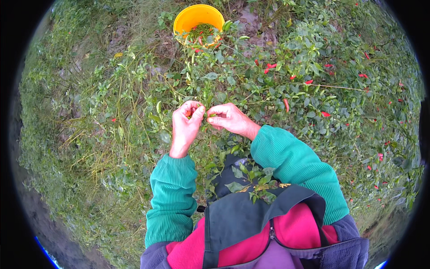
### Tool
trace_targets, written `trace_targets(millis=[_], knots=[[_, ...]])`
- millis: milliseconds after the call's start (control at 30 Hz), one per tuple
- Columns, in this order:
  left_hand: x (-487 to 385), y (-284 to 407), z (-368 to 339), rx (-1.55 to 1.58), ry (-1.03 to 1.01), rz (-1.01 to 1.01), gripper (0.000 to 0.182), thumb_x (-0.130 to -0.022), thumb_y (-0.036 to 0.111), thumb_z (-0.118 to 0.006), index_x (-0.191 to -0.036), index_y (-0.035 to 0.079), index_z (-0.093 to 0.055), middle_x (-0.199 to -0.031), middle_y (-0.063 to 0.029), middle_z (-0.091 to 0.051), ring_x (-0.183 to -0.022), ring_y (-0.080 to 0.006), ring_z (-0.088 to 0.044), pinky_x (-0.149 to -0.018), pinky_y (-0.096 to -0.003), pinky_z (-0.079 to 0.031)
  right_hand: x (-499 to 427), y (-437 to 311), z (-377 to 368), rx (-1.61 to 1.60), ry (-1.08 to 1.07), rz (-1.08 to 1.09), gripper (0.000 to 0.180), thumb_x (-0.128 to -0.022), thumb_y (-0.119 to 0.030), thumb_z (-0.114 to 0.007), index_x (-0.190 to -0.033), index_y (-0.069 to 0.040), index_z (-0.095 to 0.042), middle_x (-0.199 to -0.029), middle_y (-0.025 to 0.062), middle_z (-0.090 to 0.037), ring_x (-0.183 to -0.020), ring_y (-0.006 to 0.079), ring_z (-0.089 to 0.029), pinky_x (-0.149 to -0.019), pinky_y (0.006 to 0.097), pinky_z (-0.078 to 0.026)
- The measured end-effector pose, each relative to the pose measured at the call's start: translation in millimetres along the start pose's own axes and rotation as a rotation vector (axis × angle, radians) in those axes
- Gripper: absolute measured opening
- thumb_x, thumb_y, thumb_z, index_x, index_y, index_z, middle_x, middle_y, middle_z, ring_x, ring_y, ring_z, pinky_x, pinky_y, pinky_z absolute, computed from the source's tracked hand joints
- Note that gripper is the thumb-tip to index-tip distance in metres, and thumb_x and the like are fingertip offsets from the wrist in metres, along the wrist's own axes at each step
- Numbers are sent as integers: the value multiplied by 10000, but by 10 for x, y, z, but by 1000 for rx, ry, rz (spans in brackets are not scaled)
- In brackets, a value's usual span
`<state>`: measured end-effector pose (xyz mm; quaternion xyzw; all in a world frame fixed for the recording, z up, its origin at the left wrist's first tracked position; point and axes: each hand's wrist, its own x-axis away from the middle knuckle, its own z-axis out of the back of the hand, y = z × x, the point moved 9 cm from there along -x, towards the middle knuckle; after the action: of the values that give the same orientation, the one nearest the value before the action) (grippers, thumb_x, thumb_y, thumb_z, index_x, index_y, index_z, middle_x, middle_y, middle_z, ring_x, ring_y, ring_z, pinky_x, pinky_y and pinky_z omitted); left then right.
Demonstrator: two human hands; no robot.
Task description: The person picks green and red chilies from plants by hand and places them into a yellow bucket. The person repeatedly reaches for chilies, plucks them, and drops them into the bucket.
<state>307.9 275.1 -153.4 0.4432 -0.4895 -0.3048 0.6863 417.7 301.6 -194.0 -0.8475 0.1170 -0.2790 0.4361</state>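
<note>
My left hand (186, 127) is curled around a few small chili peppers (188, 114), orange and green, partly hidden by the fingers. Close beside it, my right hand (234, 120) pinches a green chili pepper (212, 115) between thumb and forefinger; whether it is still attached to its stem I cannot tell. Both hands are among the leafy chili plants (211, 76). Another pale green chili (158, 107) hangs just left of my left hand.
A yellow bucket (182, 24) stands beyond the hands, with green and red chilies (203, 31) inside. Ripe red chilies (286, 105) dot the plants on the right. Dry yellowish stems (90, 158) lie to the left. Leafy sprigs (258, 180) touch my dark apron (235, 218).
</note>
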Motion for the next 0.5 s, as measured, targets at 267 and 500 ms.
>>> trace_targets(millis=[267, 500], knots=[[403, 647, -143, -137, 257, -558, 64, -838, 28, -602, -874, 26, -549, -721, -65, -578, -587, -137, -556, -492, -237, -430, 14, -123, 158, 228, 224, 53, 151, -895, -142, -582, -929, 2, -614, -641, -12, -526, -592, 45, -448, -503, 225, -357], [63, 105, -110, 167, -149, 171, 87, -833, 104, -603, -887, 37, -587, -708, 13, -536, -546, -57, -437, -454, -188, -323, 38, -168, -25, 264, 89, 147, 233, -859, -95, -602, -1063, 16, -611, -736, 48, -622, -582, 95, -513, -541, 294, -434]])
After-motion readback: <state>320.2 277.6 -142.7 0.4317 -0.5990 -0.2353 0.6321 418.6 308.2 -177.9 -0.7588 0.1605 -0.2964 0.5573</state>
